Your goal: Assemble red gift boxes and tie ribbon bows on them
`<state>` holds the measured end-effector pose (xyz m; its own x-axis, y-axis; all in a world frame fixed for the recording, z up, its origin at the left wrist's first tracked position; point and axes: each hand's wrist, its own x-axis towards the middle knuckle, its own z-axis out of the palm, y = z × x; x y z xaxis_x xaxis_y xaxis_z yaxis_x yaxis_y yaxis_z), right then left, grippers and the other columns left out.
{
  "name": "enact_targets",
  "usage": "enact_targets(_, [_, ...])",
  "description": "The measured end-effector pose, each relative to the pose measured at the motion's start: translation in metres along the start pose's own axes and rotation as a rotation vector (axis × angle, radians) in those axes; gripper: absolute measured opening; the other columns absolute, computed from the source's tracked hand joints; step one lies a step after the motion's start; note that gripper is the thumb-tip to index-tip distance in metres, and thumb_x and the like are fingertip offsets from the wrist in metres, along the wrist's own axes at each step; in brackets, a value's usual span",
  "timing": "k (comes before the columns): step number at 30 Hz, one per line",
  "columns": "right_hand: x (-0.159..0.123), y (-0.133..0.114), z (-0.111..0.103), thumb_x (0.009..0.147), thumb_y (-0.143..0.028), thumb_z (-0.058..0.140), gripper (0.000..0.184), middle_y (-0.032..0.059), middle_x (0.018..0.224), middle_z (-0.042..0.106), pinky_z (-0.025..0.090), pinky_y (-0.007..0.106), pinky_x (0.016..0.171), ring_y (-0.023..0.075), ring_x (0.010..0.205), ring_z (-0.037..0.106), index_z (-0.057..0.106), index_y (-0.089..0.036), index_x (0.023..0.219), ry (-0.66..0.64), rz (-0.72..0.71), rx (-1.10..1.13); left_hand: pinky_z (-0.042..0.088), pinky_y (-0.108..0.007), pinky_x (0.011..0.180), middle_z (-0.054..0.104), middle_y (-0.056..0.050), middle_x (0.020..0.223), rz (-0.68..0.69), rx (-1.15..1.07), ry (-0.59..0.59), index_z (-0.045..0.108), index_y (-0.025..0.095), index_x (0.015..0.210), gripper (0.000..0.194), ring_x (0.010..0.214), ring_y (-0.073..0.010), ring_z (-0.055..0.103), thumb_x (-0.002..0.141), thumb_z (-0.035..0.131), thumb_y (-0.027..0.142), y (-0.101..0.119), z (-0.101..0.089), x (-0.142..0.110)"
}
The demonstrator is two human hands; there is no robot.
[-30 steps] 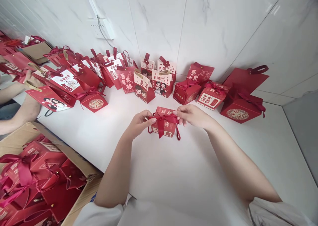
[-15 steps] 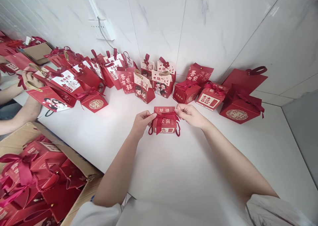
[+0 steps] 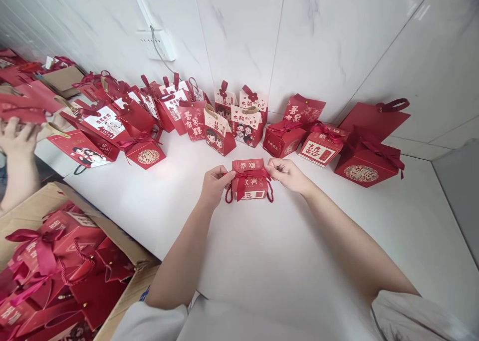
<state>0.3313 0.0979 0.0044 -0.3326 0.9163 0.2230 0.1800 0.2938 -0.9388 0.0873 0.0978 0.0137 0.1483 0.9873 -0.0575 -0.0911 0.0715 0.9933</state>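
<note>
A small red gift box (image 3: 250,183) with gold lettering and twisted cord handles stands on the white table (image 3: 284,261) in front of me. Across its top runs a dark red ribbon (image 3: 242,185), one tail hanging down the near side. My left hand (image 3: 216,182) pinches the ribbon at the box's left edge. At the right edge my right hand (image 3: 286,173) pinches the other part of the ribbon between thumb and fingers. The ribbon looks drawn sideways between both hands; the knot's exact form is hard to make out.
Several red gift boxes (image 3: 245,126) stand in a row along the marbled wall (image 3: 239,31). A cardboard box (image 3: 123,241) full of red boxes sits at the lower left. A co-worker's hand (image 3: 18,136) holds a red box at the far left. A socket (image 3: 157,45) is on the wall.
My hands and the gift box stay almost in place, with the ribbon held as before. The co-worker's hands have moved left and raised a red box. The view has shifted slightly.
</note>
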Motion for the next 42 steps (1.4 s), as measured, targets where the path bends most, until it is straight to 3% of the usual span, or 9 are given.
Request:
enact_targets(7, [0.004, 0.007, 0.008, 0.090, -0.064, 0.053, 0.050, -0.0029, 0.065, 0.045, 0.036, 0.025, 0.061, 0.0118, 0.061, 0.041, 0.042, -0.020, 0.068, 0.108, -0.001, -0.007, 0.035, -0.023, 0.057, 0.053, 0.002, 0.063, 0.004, 0.169, -0.037, 0.052, 0.016, 0.064, 0.038, 0.058, -0.0082, 0.044, 0.078, 0.071, 0.045, 0.001, -0.011, 0.007])
enact_targets(11, [0.002, 0.012, 0.018, 0.083, -0.074, 0.054, 0.060, 0.0090, 0.118, 0.056, 0.044, 0.036, 0.096, 0.0218, 0.110, 0.054, 0.051, -0.023, 0.113, 0.257, -0.103, 0.053, 0.047, -0.025, 0.079, 0.062, -0.006, 0.110, 0.076, 0.097, -0.149, 0.062, 0.022, 0.105, 0.044, 0.098, -0.0171, 0.059, 0.076, 0.071, 0.053, -0.003, -0.022, 0.014])
enact_targets(14, [-0.002, 0.016, 0.022, 0.071, -0.074, 0.069, 0.100, 0.0132, 0.155, 0.027, 0.032, 0.044, 0.114, 0.0272, 0.143, 0.029, 0.027, -0.028, 0.148, 0.044, -0.111, 0.144, 0.049, -0.032, 0.094, 0.043, -0.011, 0.146, 0.121, 0.137, -0.365, 0.048, 0.030, 0.136, 0.090, 0.133, -0.0291, 0.044, 0.056, 0.088, 0.040, -0.003, -0.029, 0.013])
enact_targets(16, [-0.005, 0.021, 0.023, 0.065, -0.065, 0.080, 0.120, 0.0136, 0.160, 0.017, 0.029, 0.047, 0.116, 0.0290, 0.146, 0.025, 0.010, -0.030, 0.156, -0.092, -0.057, 0.205, 0.053, -0.034, 0.086, 0.041, -0.014, 0.147, 0.047, 0.231, -0.483, 0.038, 0.032, 0.146, 0.107, 0.127, -0.0322, 0.050, 0.052, 0.091, 0.029, -0.004, -0.031, 0.012])
enact_targets(18, [-0.006, 0.026, 0.022, 0.063, -0.055, 0.085, 0.130, 0.0136, 0.161, 0.016, 0.030, 0.049, 0.116, 0.0295, 0.145, 0.028, -0.002, -0.032, 0.157, -0.164, -0.016, 0.244, 0.055, -0.034, 0.072, 0.048, -0.017, 0.140, -0.039, 0.284, -0.535, 0.034, 0.030, 0.149, 0.106, 0.110, -0.0307, 0.060, 0.058, 0.088, 0.028, -0.008, -0.030, 0.012])
enact_targets(21, [-0.005, 0.034, 0.021, 0.064, -0.048, 0.087, 0.134, 0.0119, 0.161, 0.017, 0.025, 0.048, 0.119, 0.0279, 0.147, 0.025, -0.007, -0.030, 0.157, -0.168, -0.007, 0.244, 0.055, -0.035, 0.077, 0.054, -0.018, 0.134, 0.002, 0.259, -0.486, 0.044, 0.021, 0.141, 0.089, 0.109, -0.0300, 0.061, 0.064, 0.085, 0.035, -0.017, -0.027, 0.018])
enact_targets(25, [-0.002, 0.035, 0.021, 0.075, -0.055, 0.077, 0.118, 0.0091, 0.163, 0.012, 0.022, 0.044, 0.121, 0.0248, 0.149, 0.019, -0.002, -0.028, 0.158, -0.140, 0.012, 0.306, 0.049, -0.035, 0.095, 0.059, -0.016, 0.131, 0.067, 0.191, -0.299, 0.053, 0.015, 0.129, 0.067, 0.117, -0.0277, 0.058, 0.078, 0.070, 0.054, -0.027, -0.023, 0.026])
enact_targets(31, [-0.001, 0.029, 0.026, 0.083, -0.060, 0.066, 0.104, 0.0061, 0.163, 0.015, 0.028, 0.045, 0.120, 0.0257, 0.149, 0.021, 0.003, -0.025, 0.158, -0.115, 0.046, 0.346, 0.049, -0.035, 0.089, 0.064, -0.013, 0.121, 0.104, 0.353, -0.137, 0.054, 0.014, 0.124, 0.067, 0.108, -0.0263, 0.061, 0.084, 0.051, 0.069, -0.038, -0.016, 0.025])
enact_targets(42, [0.000, 0.040, 0.026, 0.085, -0.045, 0.069, 0.092, 0.0020, 0.158, 0.030, 0.027, 0.049, 0.120, 0.0274, 0.146, 0.028, 0.014, -0.030, 0.157, -0.091, 0.055, 0.453, 0.049, -0.034, 0.077, 0.066, -0.011, 0.108, 0.194, 0.404, -0.123, 0.054, 0.014, 0.119, 0.067, 0.095, -0.0247, 0.062, 0.084, 0.047, 0.071, -0.049, -0.016, 0.031])
